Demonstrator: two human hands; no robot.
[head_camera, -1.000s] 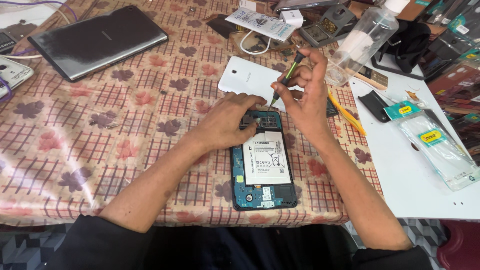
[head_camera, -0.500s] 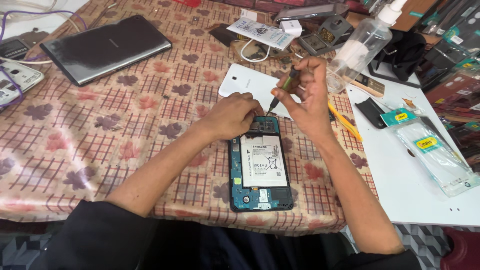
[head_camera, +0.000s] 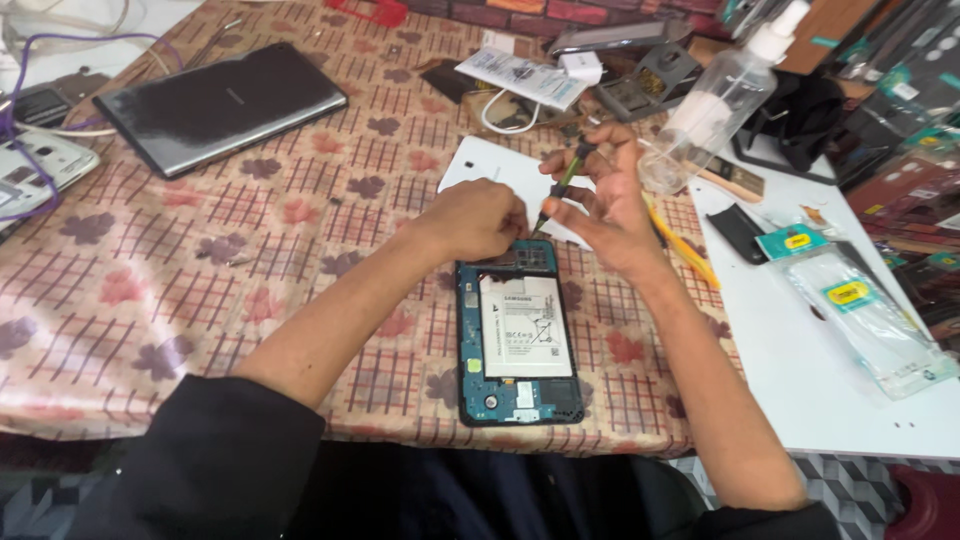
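Note:
An opened small tablet (head_camera: 519, 345) lies back-up on the patterned tablecloth (head_camera: 200, 280), its white battery and blue circuit frame exposed. My right hand (head_camera: 600, 200) grips a thin green-handled screwdriver (head_camera: 560, 185), its tip set at the tablet's top edge. My left hand (head_camera: 480, 218) is curled, knuckles up, pressing on the tablet's top left corner next to the screwdriver tip. The tablet's white back cover (head_camera: 500, 170) lies just beyond the hands.
A dark laptop-like tablet (head_camera: 220, 105) sits at the far left. A clear spray bottle (head_camera: 720, 100) stands at the right. A white board (head_camera: 830, 350) holds clear plastic packets (head_camera: 870, 320). Cables, a white phone (head_camera: 40, 170) and tool clutter line the back.
The view has shifted a little. Both hands stay at the tablet's top edge; the right hand's fingers have turned slightly on the screwdriver.

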